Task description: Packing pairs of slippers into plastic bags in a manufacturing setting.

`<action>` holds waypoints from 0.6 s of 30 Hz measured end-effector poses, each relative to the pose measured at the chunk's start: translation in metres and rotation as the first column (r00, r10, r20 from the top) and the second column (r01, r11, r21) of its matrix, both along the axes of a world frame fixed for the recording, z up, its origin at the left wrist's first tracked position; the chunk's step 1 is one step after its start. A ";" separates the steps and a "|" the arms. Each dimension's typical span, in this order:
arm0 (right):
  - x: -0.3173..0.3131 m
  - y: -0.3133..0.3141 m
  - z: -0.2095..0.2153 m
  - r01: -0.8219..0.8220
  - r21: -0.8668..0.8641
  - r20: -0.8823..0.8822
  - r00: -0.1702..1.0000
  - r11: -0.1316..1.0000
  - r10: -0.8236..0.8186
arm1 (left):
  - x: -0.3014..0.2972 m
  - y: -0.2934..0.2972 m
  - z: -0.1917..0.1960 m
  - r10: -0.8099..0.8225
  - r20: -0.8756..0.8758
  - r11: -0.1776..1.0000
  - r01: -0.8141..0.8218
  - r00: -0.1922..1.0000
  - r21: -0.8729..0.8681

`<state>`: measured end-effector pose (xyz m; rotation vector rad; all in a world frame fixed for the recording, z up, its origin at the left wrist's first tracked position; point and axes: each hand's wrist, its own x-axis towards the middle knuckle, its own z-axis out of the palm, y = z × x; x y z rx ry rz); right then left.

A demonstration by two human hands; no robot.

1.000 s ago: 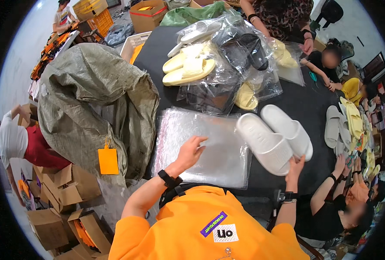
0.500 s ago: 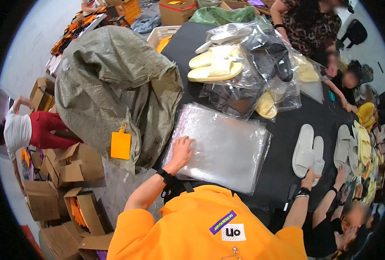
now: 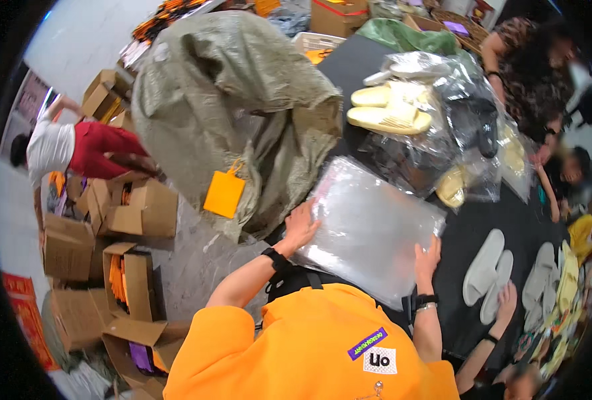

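Note:
A stack of clear plastic bags lies on the dark table in front of me. My left hand rests at the stack's left edge with its fingers stretched over the plastic. At the right edge lies my right hand, fingers extended and apart on the border of the bags. Right of the stack is a pair of grey slide slippers; another person's hand is beside the nearer one.
Bagged yellow slippers and dark ones are heaped at the far side. A large woven sack with an orange tag stands at the left. More slippers line the right, with people nearby. Cardboard boxes cover the left floor.
My right hand has left the grey slippers and moved left to the right edge of the bags. My left hand stays at their left edge. The whole view has shifted and turned.

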<state>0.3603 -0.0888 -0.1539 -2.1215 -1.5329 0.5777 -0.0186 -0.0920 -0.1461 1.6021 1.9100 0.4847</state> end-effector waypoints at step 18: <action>-0.050 -0.099 -0.014 -0.649 -0.139 0.364 0.669 0.748 0.648 | -0.140 0.000 0.067 0.636 -0.312 0.714 -0.386 0.706 0.583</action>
